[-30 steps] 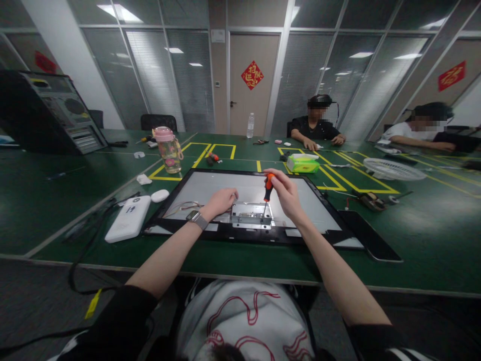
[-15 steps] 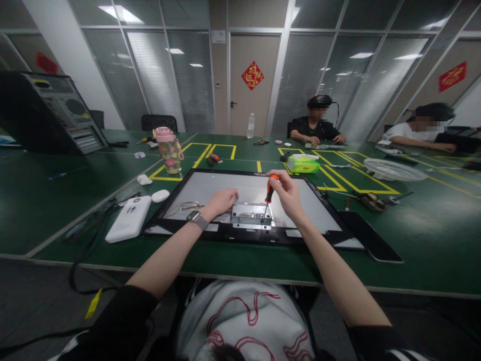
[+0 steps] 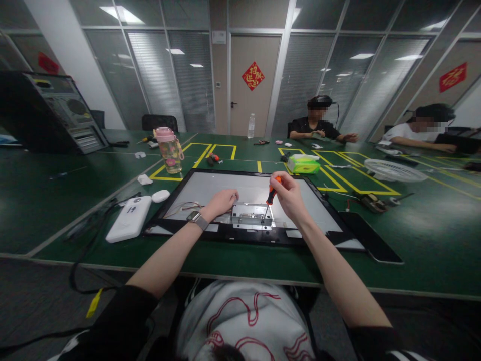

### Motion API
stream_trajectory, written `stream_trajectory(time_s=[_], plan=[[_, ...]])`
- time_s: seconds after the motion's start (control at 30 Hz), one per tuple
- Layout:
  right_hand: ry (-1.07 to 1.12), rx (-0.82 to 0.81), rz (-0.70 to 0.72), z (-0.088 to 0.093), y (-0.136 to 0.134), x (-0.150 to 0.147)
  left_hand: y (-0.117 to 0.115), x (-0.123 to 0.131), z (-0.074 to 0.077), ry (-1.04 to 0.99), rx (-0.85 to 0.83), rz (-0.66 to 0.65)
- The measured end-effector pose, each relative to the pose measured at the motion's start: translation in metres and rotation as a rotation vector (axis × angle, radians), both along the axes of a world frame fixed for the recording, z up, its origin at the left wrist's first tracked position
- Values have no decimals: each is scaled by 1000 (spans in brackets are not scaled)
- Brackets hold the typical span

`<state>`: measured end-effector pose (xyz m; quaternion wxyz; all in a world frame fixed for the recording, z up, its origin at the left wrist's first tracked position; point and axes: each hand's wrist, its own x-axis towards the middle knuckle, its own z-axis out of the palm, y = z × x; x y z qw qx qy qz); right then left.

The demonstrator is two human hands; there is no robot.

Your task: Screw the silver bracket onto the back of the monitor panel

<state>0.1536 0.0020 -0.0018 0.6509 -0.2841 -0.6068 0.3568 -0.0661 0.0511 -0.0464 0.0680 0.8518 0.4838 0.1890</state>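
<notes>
- Metal bracket (image 3: 250, 219): shiny, oblong, long axis left-right, toward the panel's near edge.
- Screwdriver (image 3: 271, 194): orange-black handle pinched in your right hand (image 3: 289, 195); thin shaft slants down-left to the bracket's right end, nearer this hand.
- Your left hand (image 3: 221, 201): loosely curled by the bracket's left end; cannot tell whether it grips.
- Panel (image 3: 319, 201): smooth, pale, black-framed, on the green table (image 3: 263, 263).

The screwdriver (image 3: 271, 194) leans farther rightward than 1 second ago, and the right hand (image 3: 289, 194) gripping it sits slightly farther right too. Opposite, the co-worker in black (image 3: 306, 124) now has 1 hand (image 3: 351, 138) stretched farther outward, while the other hand (image 3: 318, 135) is drawn back nearer the chest.
</notes>
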Motion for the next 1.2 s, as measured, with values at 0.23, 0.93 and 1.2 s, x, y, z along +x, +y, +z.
stream_trajectory(time_s=[0.23, 0.93, 1.2], plan=[[38, -115, 175, 6, -5, -3, -1, 0, 1, -4, -3, 1], [39, -80, 157, 1, 0, -3, 2, -1, -1, -8, 0, -14], [36, -129, 232, 2, -3, -4, 1, 1, 0, -12, -4, 2]])
